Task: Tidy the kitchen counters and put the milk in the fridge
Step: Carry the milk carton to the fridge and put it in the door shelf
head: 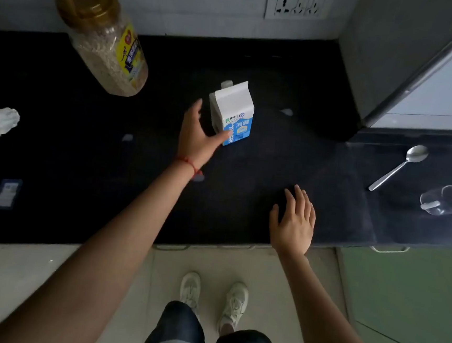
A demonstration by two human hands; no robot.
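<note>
A white and blue milk carton (234,114) stands upright in the middle of the black counter (282,80). My left hand (198,136) reaches beside its left face, fingers spread, thumb touching the carton's lower front; the grip is not closed. My right hand (294,221) rests flat and open near the counter's front edge, well short of the carton. A crumpled white tissue (2,121) lies at the far left. The fridge (409,64) stands at the back right.
A tall clear jar (105,37) with a gold lid stands at the back left. A metal spoon (400,166) and a clear glass bowl (445,201) lie at the right. A small blue and white packet (7,193) sits at the front left. A wall socket (298,4) is behind.
</note>
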